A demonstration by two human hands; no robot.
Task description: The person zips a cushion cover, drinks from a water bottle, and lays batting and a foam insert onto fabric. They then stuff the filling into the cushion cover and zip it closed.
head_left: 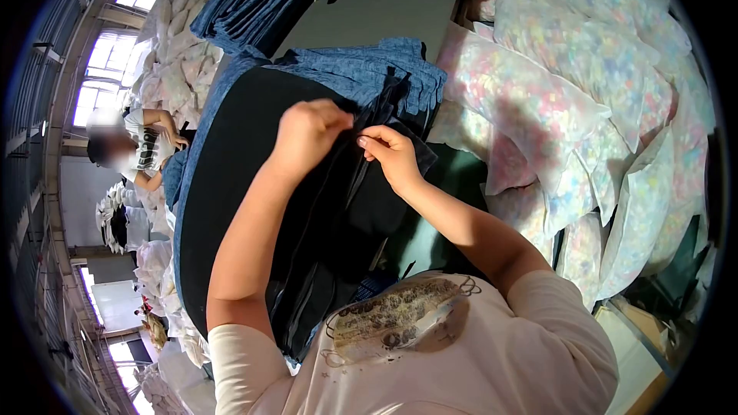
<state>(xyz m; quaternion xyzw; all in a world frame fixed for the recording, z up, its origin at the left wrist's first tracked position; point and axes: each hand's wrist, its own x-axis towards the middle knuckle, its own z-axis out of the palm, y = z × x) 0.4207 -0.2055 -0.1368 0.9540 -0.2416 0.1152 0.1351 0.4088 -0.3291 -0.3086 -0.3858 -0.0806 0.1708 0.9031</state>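
Note:
Black cloth (pixel 238 146) with blue edges lies spread on the table in front of me. My left hand (pixel 307 132) is over it, fingers closed in a pinch near a dark strip (pixel 384 100) of fabric; what lies between the fingertips is too small to make out. Close by on the right, my right hand (pixel 388 154) pinches at the same dark fabric, its thumb and forefinger pressed together. A small gap separates the two hands. Blue mottled fabric (pixel 361 65) is layered just beyond them.
Folded blue cloth (pixel 250 4) is stacked on the green table (pixel 369 19) at the far side. Filled translucent sacks (pixel 538 100) are heaped on the right. At the left, another person (pixel 150 138) handles blue cloth (pixel 175 177). More white sacks (pixel 173 69) stand behind.

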